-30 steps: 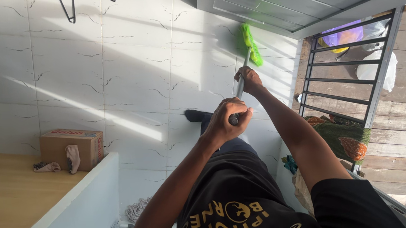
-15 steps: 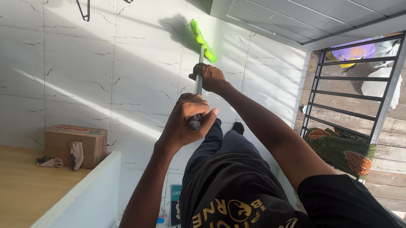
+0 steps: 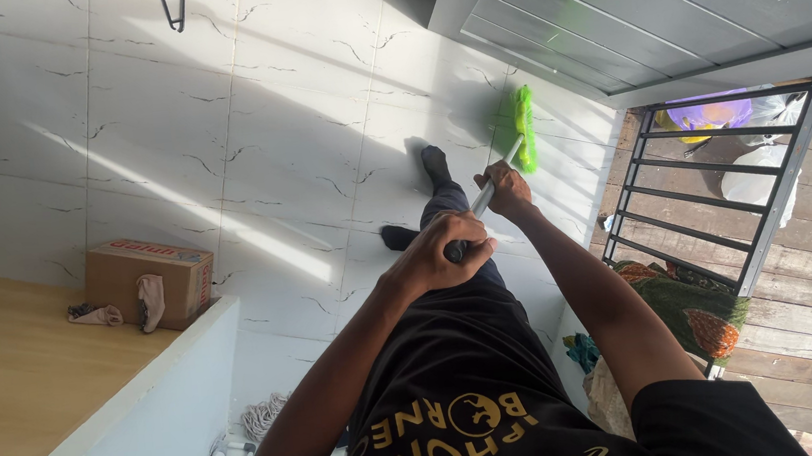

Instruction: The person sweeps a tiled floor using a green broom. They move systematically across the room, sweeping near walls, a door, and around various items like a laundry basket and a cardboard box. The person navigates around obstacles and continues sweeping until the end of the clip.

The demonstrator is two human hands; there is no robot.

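Both hands on the broom, its green head down on the white tiles.

The left hand (image 3: 434, 255) is clenched round the top end of the broom handle (image 3: 483, 198) to steer it; the right hand (image 3: 505, 187) grasps further down, closer to the green broom head (image 3: 523, 128), for push. The head rests on the tiled floor (image 3: 214, 127) just beyond the right hand, beside the metal gate (image 3: 723, 185).
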